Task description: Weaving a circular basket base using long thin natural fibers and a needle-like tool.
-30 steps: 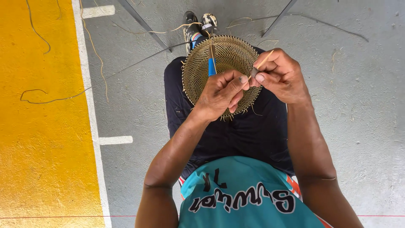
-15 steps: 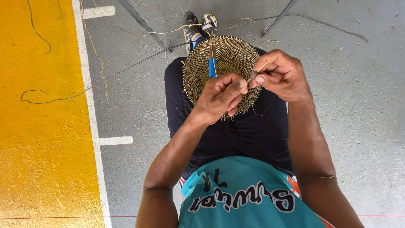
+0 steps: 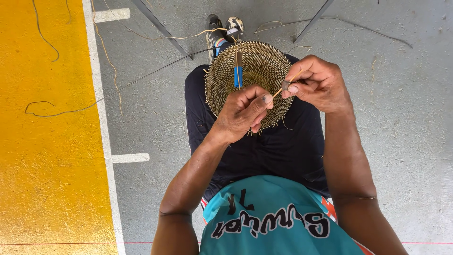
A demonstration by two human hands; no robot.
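A round woven basket disc (image 3: 255,66) of tan fibre rests on my lap over dark shorts. My left hand (image 3: 243,113) grips its near edge, thumb pointing right. A blue-handled tool (image 3: 238,71) stands up from behind that hand's fingers against the disc. My right hand (image 3: 318,85) pinches a thin tan strand (image 3: 288,82) at the disc's right edge, close to my left thumb.
I sit above a grey concrete floor (image 3: 406,118) with a yellow painted area (image 3: 42,151) and white lines on the left. Loose fibre strands (image 3: 118,87) trail across the floor. My shoes (image 3: 224,28) show beyond the disc. Two dark metal legs (image 3: 158,26) slant at the top.
My right hand has shifted slightly with the strand at the disc's edge. My left hand keeps its hold on the disc.
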